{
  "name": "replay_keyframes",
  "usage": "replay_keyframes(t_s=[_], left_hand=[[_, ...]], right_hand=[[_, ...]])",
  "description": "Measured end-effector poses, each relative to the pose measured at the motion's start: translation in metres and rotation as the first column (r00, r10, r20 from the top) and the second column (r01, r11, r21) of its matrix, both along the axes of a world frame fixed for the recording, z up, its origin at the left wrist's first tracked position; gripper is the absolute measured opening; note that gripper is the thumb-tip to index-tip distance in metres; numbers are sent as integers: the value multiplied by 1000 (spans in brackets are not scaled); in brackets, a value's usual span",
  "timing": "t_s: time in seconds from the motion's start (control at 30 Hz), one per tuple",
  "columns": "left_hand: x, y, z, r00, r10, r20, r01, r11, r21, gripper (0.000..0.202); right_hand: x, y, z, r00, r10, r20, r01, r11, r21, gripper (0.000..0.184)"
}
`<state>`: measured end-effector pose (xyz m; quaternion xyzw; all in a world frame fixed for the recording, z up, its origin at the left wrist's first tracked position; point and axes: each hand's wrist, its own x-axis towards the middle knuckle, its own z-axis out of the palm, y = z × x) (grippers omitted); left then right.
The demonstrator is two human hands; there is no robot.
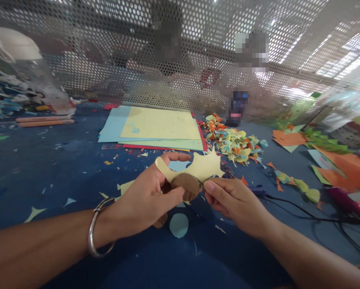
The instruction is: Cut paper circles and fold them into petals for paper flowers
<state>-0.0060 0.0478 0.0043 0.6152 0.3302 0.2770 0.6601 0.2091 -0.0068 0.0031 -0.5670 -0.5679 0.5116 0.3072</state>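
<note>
My left hand (146, 198), a metal bangle on its wrist, pinches a pale yellow paper scrap (202, 166) together with a brown cardboard disc (186, 185) laid against it. My right hand (234, 198) is closed at the disc's right edge; what its fingers grip is hidden. Both hands hover just above the blue table (47, 160). A light blue paper circle (179, 224) lies on the table right below them, and a second brown disc peeks out under my left palm.
A stack of yellow, blue and red sheets (158, 128) lies behind the hands. A heap of small folded paper pieces (236, 144) sits to the right, orange and green offcuts (333, 160) farther right. Black cable (303, 208) runs right. Plastic jar (20, 76) far left. People sit behind a perforated screen.
</note>
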Motion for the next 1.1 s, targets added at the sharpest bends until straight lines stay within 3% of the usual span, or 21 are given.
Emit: replay_keyframes(t_s=[0.53,0.87,1.1], left_hand=[[0,-3,-5,996,-29,82,36,996,-79,59],[0,-2,-6,991,-100,90,101,995,-2,57],[-3,-2,0,990,-140,17,139,989,42,63]], right_hand=[[0,0,0,999,32,33,-33,999,16,56],[3,-1,-1,996,53,73,-56,997,51,53],[5,-2,-1,993,76,86,-81,995,58,52]])
